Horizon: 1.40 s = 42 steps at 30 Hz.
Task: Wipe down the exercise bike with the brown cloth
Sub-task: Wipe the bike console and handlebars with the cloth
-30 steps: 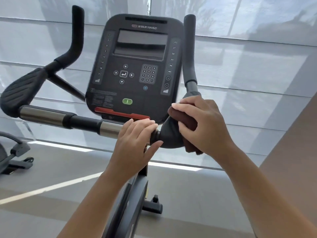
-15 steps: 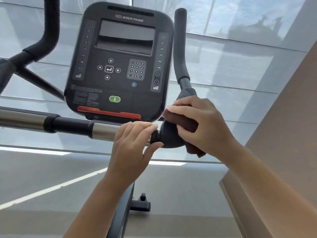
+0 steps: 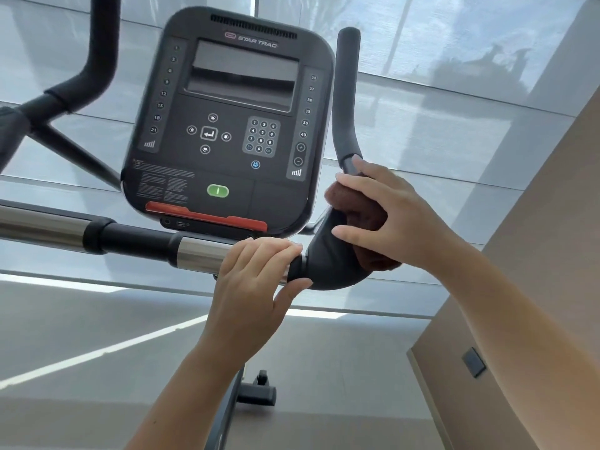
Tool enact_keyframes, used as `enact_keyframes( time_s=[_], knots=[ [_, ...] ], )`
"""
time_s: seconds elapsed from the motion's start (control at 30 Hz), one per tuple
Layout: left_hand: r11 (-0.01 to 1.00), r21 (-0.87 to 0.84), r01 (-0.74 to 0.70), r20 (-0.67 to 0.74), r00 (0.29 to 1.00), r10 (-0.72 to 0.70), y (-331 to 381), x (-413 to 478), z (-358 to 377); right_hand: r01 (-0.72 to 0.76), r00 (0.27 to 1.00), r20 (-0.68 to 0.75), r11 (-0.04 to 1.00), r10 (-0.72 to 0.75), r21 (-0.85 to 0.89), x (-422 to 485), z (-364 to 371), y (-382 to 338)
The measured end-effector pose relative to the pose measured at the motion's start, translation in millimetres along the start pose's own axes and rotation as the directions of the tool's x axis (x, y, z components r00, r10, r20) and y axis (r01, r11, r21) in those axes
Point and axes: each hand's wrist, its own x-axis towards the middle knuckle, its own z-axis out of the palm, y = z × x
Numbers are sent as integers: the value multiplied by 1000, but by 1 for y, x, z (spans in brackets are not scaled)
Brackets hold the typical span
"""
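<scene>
Presently: right hand [image 3: 393, 216] clamped round folded brown terry cloth [image 3: 360, 206], pressed on the black moulded elbow [image 3: 328, 258] where the upright black foam-covered handlebar horn [image 3: 347, 92] joins the crossbar of the dark grey exercise bike [image 3: 233, 125]. Left hand [image 3: 256, 277] closed over the polished steel crossbar sleeve [image 3: 198, 254], just beside the elbow, steadying. Judged mid-task: wiping under way at the right-hand joint; no visible sign of which parts are finished; right horn, left horn [image 3: 97, 53], crossbar and black square console [image 3: 181, 196] presumably still to cover. Legible on console: "STAR TRAC" beneath top vent; level columns 1–21 left, 24–40 right; keypad 0–9 with "OK"; plus and minus keys; green start button [image 3: 218, 190]; red strip [image 3: 207, 217] along bottom edge. Fine print lower left unreadable.
</scene>
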Motion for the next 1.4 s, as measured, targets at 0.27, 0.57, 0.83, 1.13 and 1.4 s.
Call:
enact_keyframes(
  time_s=[0.27, 0.57, 0.83, 1.13, 1.4],
  knots=[
    [1000, 2, 7, -2, 1000, -7, 2, 0, 0, -56, 991, -124, 998, 51, -37, -19, 11, -17],
    [1000, 2, 3, 6, 1000, -3, 2, 0, 0, 58, 996, -74, 996, -53, 72, -45, 0, -24],
    [999, -24, 26, 25, 999, -25, 3, 1, -2, -89, 994, -67, 996, 87, -18, -22, 9, -25],
    [995, -54, 80, 61, 995, -77, 5, 3, -7, 77, 996, -44, 993, -73, 93, -48, -6, -25],
    [993, -56, 106, 74, 992, -102, 8, 3, -7, -67, 993, -100, 998, 68, 17, -26, 7, -14]
  ],
)
